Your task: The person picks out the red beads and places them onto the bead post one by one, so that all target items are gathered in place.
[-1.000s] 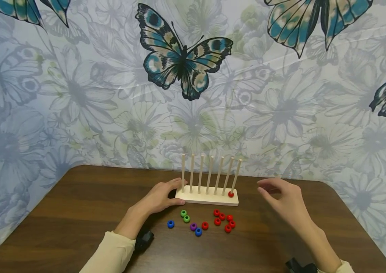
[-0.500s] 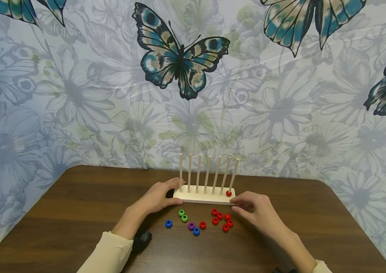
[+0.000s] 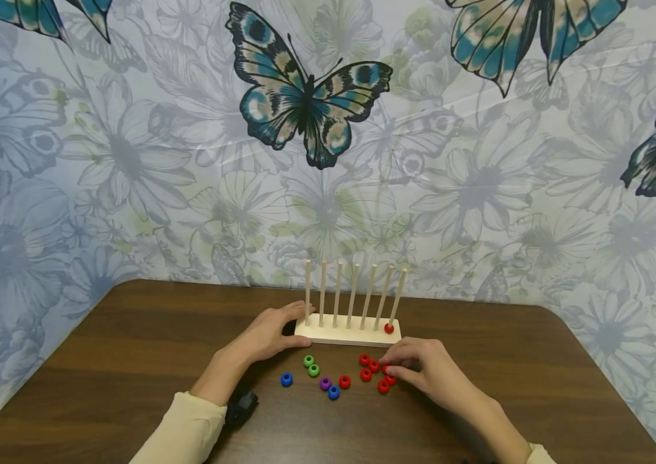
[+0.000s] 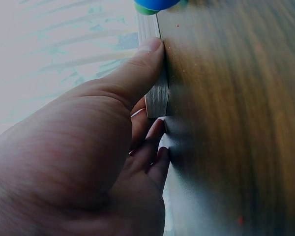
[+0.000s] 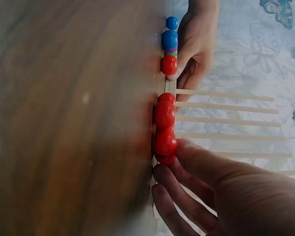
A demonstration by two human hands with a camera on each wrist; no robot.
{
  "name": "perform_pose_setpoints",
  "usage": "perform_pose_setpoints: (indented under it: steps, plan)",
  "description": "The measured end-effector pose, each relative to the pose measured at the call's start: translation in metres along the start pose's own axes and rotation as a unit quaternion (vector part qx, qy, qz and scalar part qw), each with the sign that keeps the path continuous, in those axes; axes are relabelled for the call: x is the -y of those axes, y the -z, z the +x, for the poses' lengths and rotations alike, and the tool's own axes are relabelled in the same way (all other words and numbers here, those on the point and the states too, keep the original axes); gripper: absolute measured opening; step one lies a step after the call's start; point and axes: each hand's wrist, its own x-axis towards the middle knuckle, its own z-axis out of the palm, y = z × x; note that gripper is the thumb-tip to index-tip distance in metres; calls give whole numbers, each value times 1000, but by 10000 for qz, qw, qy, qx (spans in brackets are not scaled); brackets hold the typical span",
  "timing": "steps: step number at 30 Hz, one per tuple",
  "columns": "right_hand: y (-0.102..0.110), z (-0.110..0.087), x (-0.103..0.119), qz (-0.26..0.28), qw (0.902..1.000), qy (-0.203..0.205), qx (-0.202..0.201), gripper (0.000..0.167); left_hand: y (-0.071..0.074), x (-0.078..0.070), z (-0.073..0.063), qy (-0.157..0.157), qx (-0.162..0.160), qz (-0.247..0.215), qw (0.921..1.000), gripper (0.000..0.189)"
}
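Note:
A pale wooden peg stand (image 3: 348,331) with a row of upright pegs stands on the table, one red bead (image 3: 388,328) at the foot of its rightmost peg. My left hand (image 3: 264,332) grips the stand's left end, thumb on the front edge and fingers behind; the left wrist view shows the thumb (image 4: 137,69) against the wood. In front of the stand, my right hand (image 3: 429,370) has thumb and forefinger at a red bead (image 3: 385,369), pinching it where it lies among other red beads (image 3: 365,374). Its fingers partly hide that bead.
Left of the red cluster lie a single red bead (image 3: 345,382), a purple bead (image 3: 325,384), two blue beads (image 3: 286,379) and two green beads (image 3: 313,370). The brown table (image 3: 148,361) ends at a butterfly-patterned cloth (image 3: 189,161) behind the stand.
My right hand has come in from the right, past the stand's right end, then down to the red beads. The left hand keeps its grip on the stand.

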Motion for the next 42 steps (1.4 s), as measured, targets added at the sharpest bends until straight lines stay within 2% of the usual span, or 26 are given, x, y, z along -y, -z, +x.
perform_pose_setpoints:
  steps: [7,17,27,34,42]
  plan:
    - [0,0,0,-97,9993,-364,88,19,1,0,-1,41,63,-125,9999,63]
    - [0,0,1,-133,9990,-425,23,18,0,0,0,70,96,-164,9998,64]
    - [1,1,1,-220,9987,-349,-288,22,1,1,-1,-40,45,-97,9999,63]
    - [-2,2,0,-14,9995,-282,-152,25,1,0,-1,-11,33,-71,10000,63]
    - [-8,2,2,-50,9999,-94,35,26,1,0,-1,-25,60,-108,9999,63]
